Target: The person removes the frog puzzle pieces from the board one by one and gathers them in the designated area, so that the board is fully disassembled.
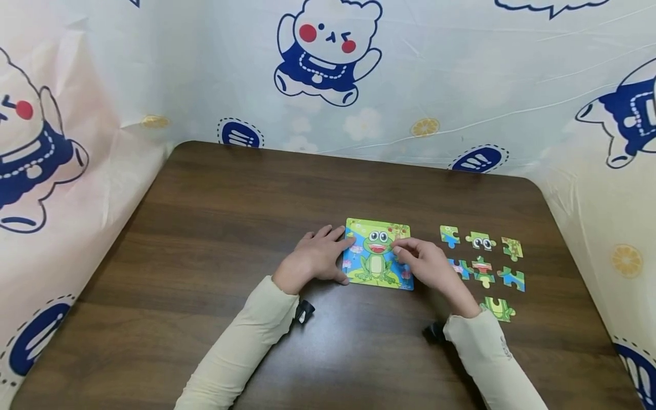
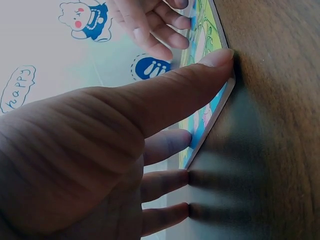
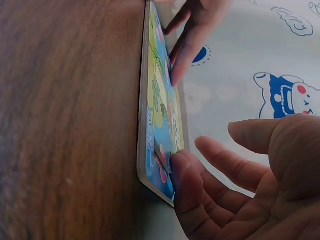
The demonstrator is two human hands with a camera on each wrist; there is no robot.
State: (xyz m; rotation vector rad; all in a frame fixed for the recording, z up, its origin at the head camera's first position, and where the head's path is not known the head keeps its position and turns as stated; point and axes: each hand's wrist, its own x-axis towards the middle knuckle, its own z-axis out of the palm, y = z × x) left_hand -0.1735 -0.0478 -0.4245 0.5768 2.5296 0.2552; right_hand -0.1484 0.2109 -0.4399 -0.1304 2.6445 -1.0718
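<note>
A frog puzzle board (image 1: 376, 226) with a green frog on a blue and yellow ground lies flat on the table. My left hand (image 1: 319, 255) rests at its left edge, fingers spread. In the left wrist view, the thumb (image 2: 200, 72) touches the board's near corner. My right hand (image 1: 424, 263) is over the board's right side. In the right wrist view, its fingertips (image 3: 181, 162) touch the board's surface by a slightly tilted puzzle piece (image 3: 161, 154). The thumb stands apart from the fingers, and nothing shows between them.
Several loose puzzle pieces lie in rows right of the board, among them one with the frog's eyes (image 1: 480, 241) and a corner piece (image 1: 512, 248). My right forearm partly covers some of them. A printed curtain (image 1: 205, 74) borders the brown table (image 1: 230, 199).
</note>
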